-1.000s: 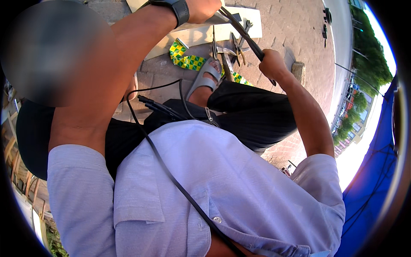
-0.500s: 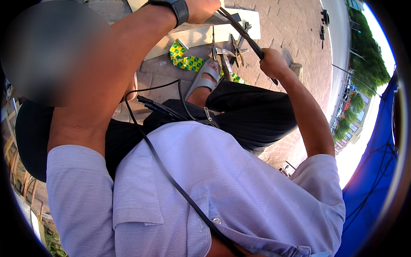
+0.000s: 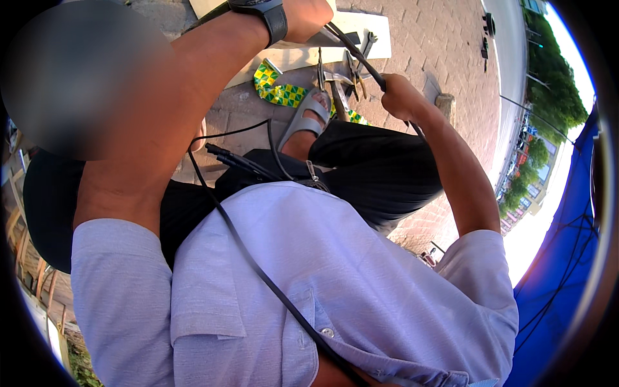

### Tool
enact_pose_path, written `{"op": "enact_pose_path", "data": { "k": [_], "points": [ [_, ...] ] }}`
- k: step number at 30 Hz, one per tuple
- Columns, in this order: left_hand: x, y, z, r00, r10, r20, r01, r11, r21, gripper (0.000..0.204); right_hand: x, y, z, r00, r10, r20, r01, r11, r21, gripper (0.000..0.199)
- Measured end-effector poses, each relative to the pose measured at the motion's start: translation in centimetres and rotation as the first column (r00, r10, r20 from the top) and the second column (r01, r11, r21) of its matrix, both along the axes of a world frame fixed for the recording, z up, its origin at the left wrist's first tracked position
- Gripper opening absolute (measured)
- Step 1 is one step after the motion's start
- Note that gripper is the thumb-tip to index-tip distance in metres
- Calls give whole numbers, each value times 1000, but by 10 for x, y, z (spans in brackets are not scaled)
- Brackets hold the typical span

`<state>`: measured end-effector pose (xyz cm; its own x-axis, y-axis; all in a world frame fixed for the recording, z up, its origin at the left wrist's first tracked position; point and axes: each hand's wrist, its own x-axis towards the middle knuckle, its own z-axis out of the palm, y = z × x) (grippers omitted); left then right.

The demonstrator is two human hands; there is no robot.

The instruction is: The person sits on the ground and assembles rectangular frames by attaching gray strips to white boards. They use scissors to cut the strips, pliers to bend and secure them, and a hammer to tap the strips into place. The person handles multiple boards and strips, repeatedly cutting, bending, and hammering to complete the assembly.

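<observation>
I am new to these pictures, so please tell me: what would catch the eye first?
The pale blue shirt fills the lower middle. Above it, near the top edge, the left hand and the right hand both grip a thin dark cable. Below them, tools and a green-yellow checkered cloth lie on brick paving.

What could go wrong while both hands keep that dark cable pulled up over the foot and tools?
The cable runs taut between the left hand and right hand; a slipped grip could whip it toward the body. Metal tools lie right beside the sandalled foot, which is largely bare. The left hand is partly cut off at the frame edge, so its hold cannot be judged.
</observation>
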<state>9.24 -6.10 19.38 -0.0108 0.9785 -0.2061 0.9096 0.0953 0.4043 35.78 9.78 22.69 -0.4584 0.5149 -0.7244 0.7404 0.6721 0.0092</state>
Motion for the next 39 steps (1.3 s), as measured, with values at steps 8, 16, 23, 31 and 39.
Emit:
{"op": "enact_pose_path", "data": {
  "k": [8, 16, 23, 31, 39],
  "points": [
    [-3, -4, -6, 1000, 11, 20, -12, 998, 58, 18, 4, -3, -13, 996, -59, -63, 53, 994, -90, 21],
    [-2, -6, -10, 999, 36, 26, -38, 997, 70, 19, -7, -9, -3, 999, -38, 7, 38, 994, -104, 29],
    [-3, -10, -5, 999, 6, 42, -10, 995, 104, 18, 7, -5, -7, 972, -237, -1, 229, 940, -255, 40],
    [-4, -8, -14, 1000, 14, -3, -13, 994, 106, 16, 12, -5, -10, 969, -235, -78, 197, 923, -330, 47],
    [-3, -10, -6, 998, 59, -11, -58, 997, 44, 13, 19, 1, -14, 976, -201, -87, 166, 936, -310, 42]
  ]
}}
